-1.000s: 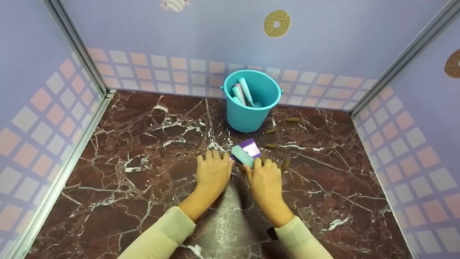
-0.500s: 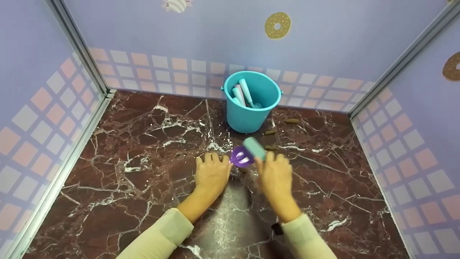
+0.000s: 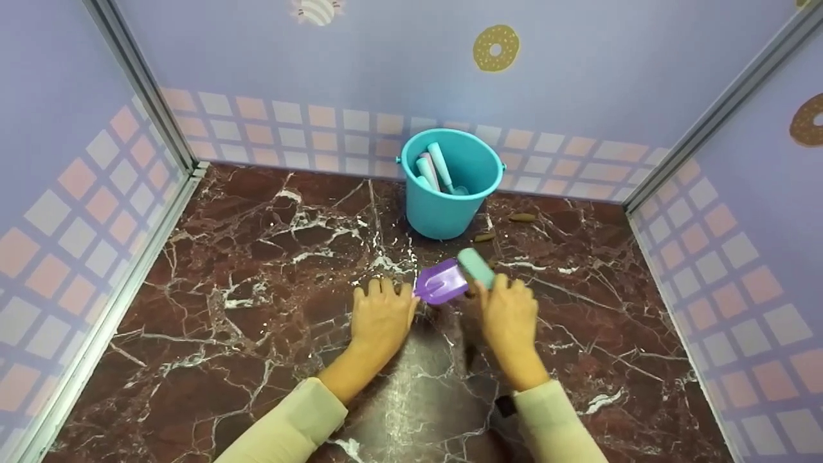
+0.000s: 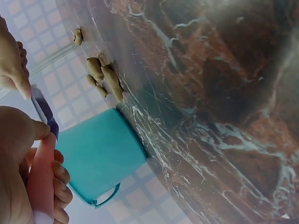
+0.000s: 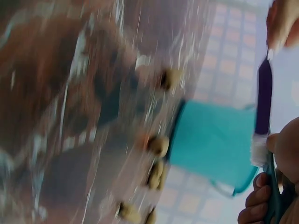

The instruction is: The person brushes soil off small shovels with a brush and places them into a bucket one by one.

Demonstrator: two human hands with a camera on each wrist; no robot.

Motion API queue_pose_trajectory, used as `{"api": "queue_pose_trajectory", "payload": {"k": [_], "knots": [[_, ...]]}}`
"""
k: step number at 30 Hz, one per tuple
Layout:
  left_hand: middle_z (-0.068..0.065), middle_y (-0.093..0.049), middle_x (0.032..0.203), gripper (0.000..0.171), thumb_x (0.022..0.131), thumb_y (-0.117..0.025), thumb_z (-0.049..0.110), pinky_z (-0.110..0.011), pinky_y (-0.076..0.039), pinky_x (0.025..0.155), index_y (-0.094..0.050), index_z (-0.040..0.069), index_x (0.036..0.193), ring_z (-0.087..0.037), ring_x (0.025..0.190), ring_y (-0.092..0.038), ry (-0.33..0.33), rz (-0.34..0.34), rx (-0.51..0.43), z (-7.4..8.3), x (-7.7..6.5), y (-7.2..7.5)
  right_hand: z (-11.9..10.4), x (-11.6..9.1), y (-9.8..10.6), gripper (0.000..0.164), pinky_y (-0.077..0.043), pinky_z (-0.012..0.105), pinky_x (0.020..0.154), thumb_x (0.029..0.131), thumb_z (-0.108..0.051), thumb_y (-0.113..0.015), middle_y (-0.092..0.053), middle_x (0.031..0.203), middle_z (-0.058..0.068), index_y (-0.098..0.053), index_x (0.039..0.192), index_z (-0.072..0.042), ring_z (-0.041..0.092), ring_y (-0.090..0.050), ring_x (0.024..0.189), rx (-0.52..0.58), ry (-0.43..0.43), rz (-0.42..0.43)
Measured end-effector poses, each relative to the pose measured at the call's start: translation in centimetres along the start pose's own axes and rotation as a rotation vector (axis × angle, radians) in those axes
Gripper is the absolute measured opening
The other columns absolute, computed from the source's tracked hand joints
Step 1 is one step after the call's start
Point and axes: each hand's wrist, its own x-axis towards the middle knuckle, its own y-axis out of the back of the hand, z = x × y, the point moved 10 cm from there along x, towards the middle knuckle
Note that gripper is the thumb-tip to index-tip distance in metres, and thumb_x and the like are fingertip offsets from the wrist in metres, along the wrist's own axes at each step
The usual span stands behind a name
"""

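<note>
In the head view my left hand (image 3: 380,321) grips a small toy shovel with a purple blade (image 3: 442,281). Its pink handle (image 4: 42,179) shows in the left wrist view, with fingers curled round it. My right hand (image 3: 510,318) holds a teal brush (image 3: 476,267) by its handle, just right of the blade's front edge. White bristles (image 5: 258,150) stand at the shovel's tip in the right wrist view. Brown lumps (image 4: 112,83) lie on the floor beyond the tools; the brush and right hand hide some of them in the head view.
A turquoise bucket (image 3: 443,215) with several light-blue and pink handles (image 3: 439,157) inside stands against the back wall. Small white crumbs (image 3: 408,254) are scattered on the dark red marble floor (image 3: 257,360). Lilac patterned walls (image 3: 360,58) close in three sides.
The brush has moved from over the shovel blade to its right, with my right hand. The shovel blade has turned and now faces more upward; my left hand has stayed nearly in place.
</note>
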Motion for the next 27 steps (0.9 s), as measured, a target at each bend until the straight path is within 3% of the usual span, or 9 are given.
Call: {"api": "queue_pose_trajectory", "payload": {"k": [3,8,11,14,17,22,25,27], "knots": [[-0.012,-0.068,0.087,0.036,0.098,-0.06,0.049,-0.039,-0.046,0.064,-0.069,0.015,0.097,-0.027,0.077,-0.06,0.01,0.019,-0.007,-0.2,0.1,0.2,1.1,0.2,0.3,0.046,-0.05,0.055,0.064,0.102,-0.044,-0.057,-0.057,0.081,0.026,-0.053,0.091,0.001,0.045,-0.061,0.074,0.014,-0.018,0.044],[-0.012,-0.067,0.085,0.036,0.095,-0.065,0.049,-0.04,-0.045,0.064,-0.069,0.014,0.093,-0.028,0.077,-0.06,0.022,0.042,-0.002,-0.3,0.1,0.3,0.8,-0.1,0.5,0.046,-0.049,0.056,0.062,0.102,-0.044,-0.057,-0.056,0.079,0.026,-0.051,0.088,0.0,0.046,-0.06,0.072,0.042,0.013,0.072],[-0.012,-0.068,0.087,0.036,0.096,-0.063,0.049,-0.04,-0.047,0.065,-0.069,0.013,0.096,-0.028,0.079,-0.061,0.022,-0.002,-0.014,-0.4,0.2,-0.1,0.8,-0.3,0.5,0.046,-0.048,0.057,0.062,0.101,-0.043,-0.058,-0.055,0.08,0.026,-0.051,0.088,0.0,0.046,-0.06,0.073,0.044,0.01,0.079],[-0.013,-0.069,0.093,0.038,0.099,-0.057,0.05,-0.042,-0.05,0.069,-0.07,0.014,0.104,-0.029,0.084,-0.063,0.043,-0.106,-0.076,-0.9,0.4,-1.3,0.8,-0.4,0.7,0.045,-0.047,0.057,0.063,0.101,-0.042,-0.058,-0.055,0.08,0.026,-0.051,0.088,0.0,0.047,-0.06,0.074,0.045,0.001,0.078],[-0.01,-0.069,0.092,0.039,0.101,-0.053,0.051,-0.043,-0.052,0.069,-0.07,0.016,0.106,-0.028,0.082,-0.063,0.116,-0.249,-0.235,-2.0,0.3,-3.1,0.7,-0.4,1.0,0.045,-0.047,0.057,0.064,0.102,-0.042,-0.056,-0.055,0.08,0.025,-0.051,0.088,0.0,0.046,-0.059,0.074,0.05,-0.003,0.071],[-0.003,-0.061,0.072,0.04,0.102,-0.052,0.05,-0.042,-0.049,0.062,-0.062,0.018,0.081,-0.024,0.068,-0.06,0.302,-0.453,-0.567,-3.7,-0.3,-5.9,0.0,-0.5,1.7,0.044,-0.048,0.056,0.064,0.102,-0.042,-0.057,-0.053,0.078,0.022,-0.051,0.088,-0.001,0.044,-0.058,0.073,0.076,0.006,0.069],[-0.001,-0.056,0.067,0.044,0.103,-0.049,0.049,-0.038,-0.044,0.062,-0.059,0.018,0.074,-0.021,0.067,-0.056,0.383,-0.54,-0.774,-3.7,-0.6,-6.8,-0.6,-0.7,2.0,0.044,-0.048,0.057,0.064,0.101,-0.042,-0.059,-0.052,0.077,0.022,-0.051,0.087,-0.001,0.044,-0.058,0.072,0.094,0.019,0.078],[0.0,-0.054,0.067,0.045,0.104,-0.048,0.047,-0.033,-0.039,0.057,-0.059,0.016,0.074,-0.018,0.063,-0.051,0.437,-0.619,-0.982,-3.1,-1.0,-7.4,-0.8,-0.8,2.1,0.044,-0.047,0.057,0.064,0.101,-0.041,-0.06,-0.052,0.077,0.022,-0.051,0.087,-0.001,0.044,-0.057,0.072,0.102,0.025,0.087]]}}
